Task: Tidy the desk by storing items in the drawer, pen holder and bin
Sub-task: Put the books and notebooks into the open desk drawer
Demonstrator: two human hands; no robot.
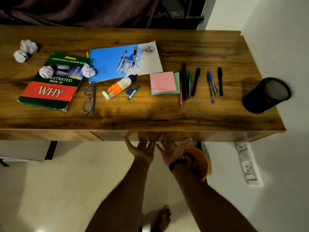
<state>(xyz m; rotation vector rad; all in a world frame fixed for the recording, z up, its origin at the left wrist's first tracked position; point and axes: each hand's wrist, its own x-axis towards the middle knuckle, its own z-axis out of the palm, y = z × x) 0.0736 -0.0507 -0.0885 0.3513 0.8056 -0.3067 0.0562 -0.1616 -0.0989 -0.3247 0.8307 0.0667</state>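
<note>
My left hand (144, 150) and my right hand (172, 151) are palm up, side by side, with fingertips under the drawer front (167, 136) at the desk's near edge. On the wooden desk (150, 118) lie a green and red book (51, 82), a blue notebook (123, 61), a glue bottle (117, 87), glasses (90, 97), sticky notes (164, 83), several pens (185, 82) and two more pens (215, 82). Crumpled paper balls (25, 50) sit at the far left, and two more crumpled balls (88, 70) rest on the book. A black mesh pen holder (265, 95) stands at the right.
A yellow bin (200, 163) stands on the floor below the desk's right part, behind my right wrist. A small blue item and a green tube (133, 92) lie beside the glue. A white wall runs along the right, with a power strip (249, 166). My foot shows on the tiled floor.
</note>
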